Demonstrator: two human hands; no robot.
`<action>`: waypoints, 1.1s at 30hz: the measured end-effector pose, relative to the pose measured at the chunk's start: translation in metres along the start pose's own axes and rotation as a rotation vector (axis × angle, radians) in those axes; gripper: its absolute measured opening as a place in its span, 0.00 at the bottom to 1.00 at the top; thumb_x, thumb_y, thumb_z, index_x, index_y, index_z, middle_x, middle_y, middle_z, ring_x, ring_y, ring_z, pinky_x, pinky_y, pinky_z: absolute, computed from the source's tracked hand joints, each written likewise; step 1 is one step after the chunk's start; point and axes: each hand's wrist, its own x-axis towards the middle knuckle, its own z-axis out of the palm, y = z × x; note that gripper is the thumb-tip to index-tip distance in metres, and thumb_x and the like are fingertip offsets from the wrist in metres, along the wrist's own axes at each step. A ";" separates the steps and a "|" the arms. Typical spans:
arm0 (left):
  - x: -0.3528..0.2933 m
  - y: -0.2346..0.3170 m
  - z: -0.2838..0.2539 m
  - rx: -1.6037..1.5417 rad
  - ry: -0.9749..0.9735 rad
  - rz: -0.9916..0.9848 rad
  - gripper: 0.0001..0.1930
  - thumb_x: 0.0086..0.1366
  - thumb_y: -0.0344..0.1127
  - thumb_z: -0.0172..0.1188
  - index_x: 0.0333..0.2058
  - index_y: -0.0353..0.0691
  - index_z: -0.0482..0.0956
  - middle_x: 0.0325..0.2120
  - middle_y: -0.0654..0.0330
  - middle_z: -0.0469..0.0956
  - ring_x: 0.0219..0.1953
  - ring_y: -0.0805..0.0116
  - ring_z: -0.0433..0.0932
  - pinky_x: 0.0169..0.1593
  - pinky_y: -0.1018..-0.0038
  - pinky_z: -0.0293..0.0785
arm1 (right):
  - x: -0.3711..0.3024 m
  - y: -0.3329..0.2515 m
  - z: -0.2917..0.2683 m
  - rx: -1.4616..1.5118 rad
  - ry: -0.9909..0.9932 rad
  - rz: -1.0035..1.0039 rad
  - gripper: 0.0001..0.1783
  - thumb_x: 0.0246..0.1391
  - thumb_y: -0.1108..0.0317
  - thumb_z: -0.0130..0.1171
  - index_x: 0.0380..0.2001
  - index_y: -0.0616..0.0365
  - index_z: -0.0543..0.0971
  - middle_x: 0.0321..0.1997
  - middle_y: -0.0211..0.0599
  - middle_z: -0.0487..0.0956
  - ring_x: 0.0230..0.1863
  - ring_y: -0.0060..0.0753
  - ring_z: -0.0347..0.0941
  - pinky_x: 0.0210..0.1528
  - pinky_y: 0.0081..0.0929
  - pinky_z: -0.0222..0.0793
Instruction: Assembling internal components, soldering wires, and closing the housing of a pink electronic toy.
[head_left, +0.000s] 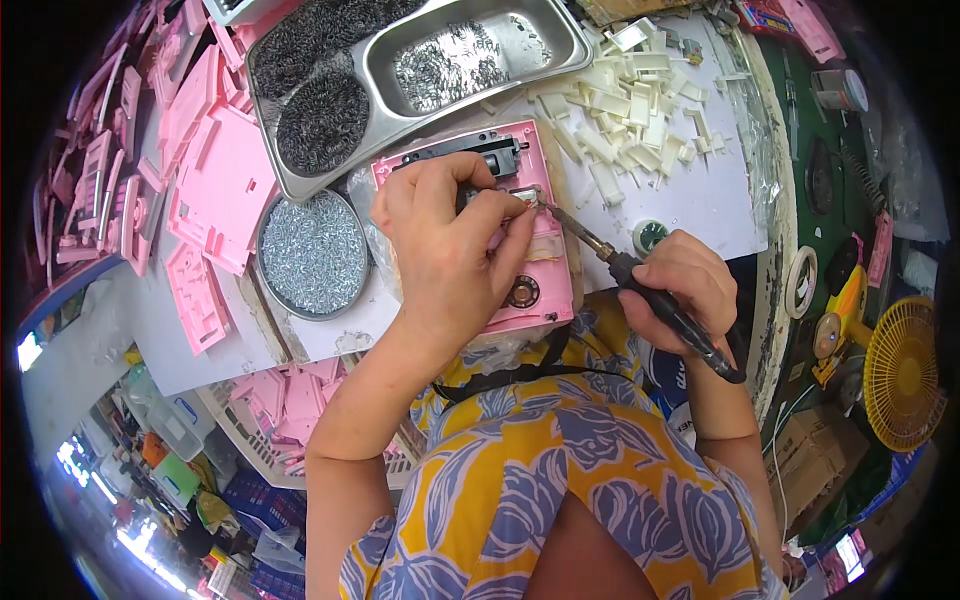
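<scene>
In front of me lies a pink plastic housing [556, 275]. A black mechanism [508, 156] sits along its far side, and a round dark speaker-like part [523, 292] at its near side. My left hand [440, 240] rests over the housing, thumb and fingers pinched at a small pale part [524, 198]; its exact kind is too small to tell. My right hand [690, 285] is wrapped around the black handle of a soldering iron [624, 268]. The iron's tip reaches that small part, close to my left fingertips. My left hand hides some of the housing.
Beyond the housing is a metal tray [385, 95] of small springs and metal pieces. A round dish [313, 255] of screws and pink panels [220, 185] lie left. White plastic brackets [640, 110] are heaped at far right, a small round tin [650, 236] nearer. A yellow fan [900, 370] stands right.
</scene>
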 end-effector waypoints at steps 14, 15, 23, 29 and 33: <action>-0.001 -0.001 -0.001 0.000 -0.001 0.003 0.09 0.48 0.33 0.76 0.30 0.45 0.86 0.38 0.62 0.74 0.42 0.61 0.70 0.48 0.64 0.61 | 0.001 -0.001 0.000 0.004 -0.016 -0.011 0.21 0.37 0.80 0.75 0.38 0.58 0.80 0.23 0.35 0.79 0.21 0.34 0.72 0.22 0.27 0.66; -0.001 -0.001 -0.002 0.004 -0.008 0.000 0.09 0.48 0.33 0.76 0.30 0.45 0.86 0.38 0.62 0.74 0.42 0.61 0.70 0.48 0.64 0.61 | 0.002 0.000 0.000 0.008 -0.021 -0.017 0.21 0.38 0.80 0.74 0.38 0.58 0.80 0.23 0.35 0.79 0.21 0.34 0.72 0.22 0.27 0.66; 0.000 0.000 -0.004 0.009 -0.019 -0.003 0.09 0.48 0.33 0.76 0.30 0.45 0.87 0.38 0.62 0.75 0.42 0.60 0.70 0.49 0.64 0.60 | 0.007 0.001 -0.013 0.035 -0.019 -0.003 0.19 0.40 0.79 0.74 0.38 0.62 0.81 0.24 0.37 0.79 0.21 0.35 0.72 0.23 0.28 0.65; 0.001 0.001 -0.003 0.019 -0.014 0.004 0.10 0.48 0.33 0.75 0.30 0.46 0.87 0.39 0.62 0.75 0.42 0.61 0.71 0.50 0.64 0.60 | 0.007 0.003 -0.020 0.026 0.026 0.007 0.18 0.41 0.79 0.74 0.38 0.64 0.81 0.24 0.38 0.78 0.22 0.35 0.72 0.24 0.27 0.65; 0.002 0.002 -0.004 0.024 -0.015 0.010 0.09 0.48 0.34 0.75 0.30 0.46 0.86 0.38 0.63 0.75 0.42 0.61 0.71 0.50 0.64 0.60 | 0.010 0.000 -0.026 0.011 0.030 0.021 0.19 0.41 0.80 0.74 0.39 0.64 0.80 0.23 0.37 0.77 0.22 0.34 0.72 0.24 0.27 0.65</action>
